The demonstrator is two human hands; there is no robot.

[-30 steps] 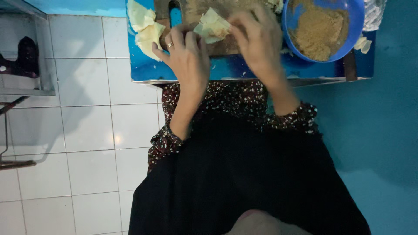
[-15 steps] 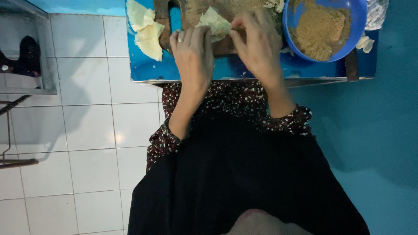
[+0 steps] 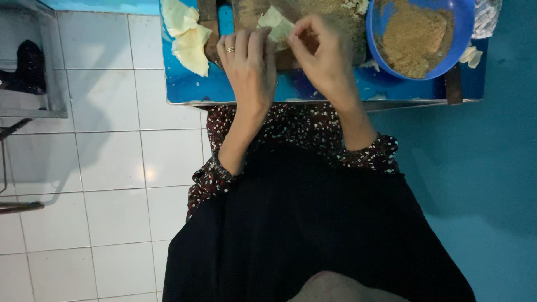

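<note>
Holding one pale wrapper [image 3: 275, 22] between both hands over the board [image 3: 313, 28] on the blue surface [image 3: 246, 89]: our left hand [image 3: 249, 64] presses its edge, right hand [image 3: 319, 53] pinches it. Bowl [image 3: 453, 50] of brown filling [image 3: 411, 39] sits just right.

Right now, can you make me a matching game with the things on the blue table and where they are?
Things:
1. blue bowl of brown crumbs
2. pale wrapper
3. stack of pale sheets
4. ring

Places:
A. on a finger of the left hand
B. at the table's left end
C. at the table's right end
D. between the left hand and the right hand

Pairs: 1-C, 2-D, 3-B, 4-A
</note>
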